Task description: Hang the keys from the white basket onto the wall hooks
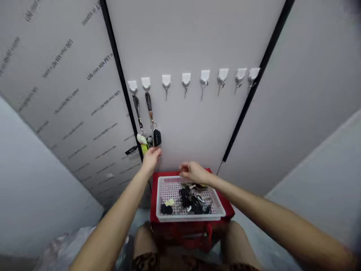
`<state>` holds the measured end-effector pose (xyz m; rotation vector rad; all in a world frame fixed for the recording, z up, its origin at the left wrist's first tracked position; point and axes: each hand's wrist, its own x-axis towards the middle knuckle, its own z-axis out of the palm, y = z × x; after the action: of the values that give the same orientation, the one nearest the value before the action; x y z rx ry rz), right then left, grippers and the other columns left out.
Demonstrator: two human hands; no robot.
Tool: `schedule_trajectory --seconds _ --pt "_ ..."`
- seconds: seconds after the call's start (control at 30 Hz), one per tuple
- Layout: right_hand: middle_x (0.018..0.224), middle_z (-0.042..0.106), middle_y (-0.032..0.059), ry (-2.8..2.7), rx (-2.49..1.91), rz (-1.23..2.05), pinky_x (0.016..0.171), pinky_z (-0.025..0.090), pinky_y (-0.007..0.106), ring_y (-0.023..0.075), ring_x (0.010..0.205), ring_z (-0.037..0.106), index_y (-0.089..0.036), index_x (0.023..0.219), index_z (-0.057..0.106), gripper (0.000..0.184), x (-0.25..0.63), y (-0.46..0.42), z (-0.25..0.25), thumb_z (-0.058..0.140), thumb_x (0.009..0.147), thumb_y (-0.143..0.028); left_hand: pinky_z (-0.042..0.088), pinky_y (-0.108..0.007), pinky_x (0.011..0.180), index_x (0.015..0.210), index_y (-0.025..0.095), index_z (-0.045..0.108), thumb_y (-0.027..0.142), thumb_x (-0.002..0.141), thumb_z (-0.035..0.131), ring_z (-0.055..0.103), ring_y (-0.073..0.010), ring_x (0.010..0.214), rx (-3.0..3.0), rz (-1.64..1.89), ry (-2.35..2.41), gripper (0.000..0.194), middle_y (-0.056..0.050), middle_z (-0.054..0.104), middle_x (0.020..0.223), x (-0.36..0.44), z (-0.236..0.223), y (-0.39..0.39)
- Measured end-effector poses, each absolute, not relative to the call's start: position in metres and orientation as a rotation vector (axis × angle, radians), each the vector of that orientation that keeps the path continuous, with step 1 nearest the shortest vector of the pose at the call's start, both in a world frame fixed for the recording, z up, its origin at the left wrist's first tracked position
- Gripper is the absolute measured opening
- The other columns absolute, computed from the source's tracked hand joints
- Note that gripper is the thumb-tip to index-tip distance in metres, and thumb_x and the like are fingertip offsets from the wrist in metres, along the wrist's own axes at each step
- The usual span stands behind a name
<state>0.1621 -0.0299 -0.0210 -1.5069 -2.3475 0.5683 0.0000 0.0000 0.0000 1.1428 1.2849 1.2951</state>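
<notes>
My left hand [151, 157] is raised just below a black car key fob [156, 137] that hangs on a strap from the second white hook [146, 83]; its fingers look loosely spread and hold nothing I can see. A second key bunch with a yellow-green tag [143, 143] hangs from the first hook [132, 86]. My right hand [193, 172] hovers palm down over the far edge of a white perforated basket [166, 188], which holds several dark keys and fobs [193, 201]. Its fingers are curled downward; whether they hold anything is hidden.
The basket rests on a red stool [154, 197] between my knees. A row of several bare white hooks [205, 76] runs rightward along the grey wall panel. Black vertical strips [118, 71] divide the panels. Crumpled plastic [60, 241] lies at the lower left.
</notes>
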Motion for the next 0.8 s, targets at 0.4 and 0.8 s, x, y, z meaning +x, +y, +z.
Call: schedule_trajectory --seconds 0.4,0.8 --pt "0.087 0.053 0.0083 -2.719 -1.718 0.274 0.058 0.035 0.028 0.0201 0.075 0.05 -0.021 0.095 0.047 0.037 0.176 -0.054 -0.077 0.043 0.059 -0.023 0.036 -0.023 0.067 0.082 0.015 0.051 0.016 0.06 0.043 0.049 -0.0127 0.073 1.949 0.592 1.34 0.024 -0.004 0.055 0.079 0.041 -0.095 -0.055" --pt "0.057 0.05 -0.0003 -2.401 -1.481 0.628 0.049 0.029 0.02 0.0091 0.054 0.043 -0.015 0.06 0.046 0.011 0.189 -0.052 -0.078 0.041 0.063 -0.024 0.033 -0.019 0.052 0.073 0.013 0.052 0.009 0.055 0.044 0.044 -0.009 0.055 1.732 0.588 1.374 0.02 0.001 0.051 0.06 0.049 -0.109 -0.051"
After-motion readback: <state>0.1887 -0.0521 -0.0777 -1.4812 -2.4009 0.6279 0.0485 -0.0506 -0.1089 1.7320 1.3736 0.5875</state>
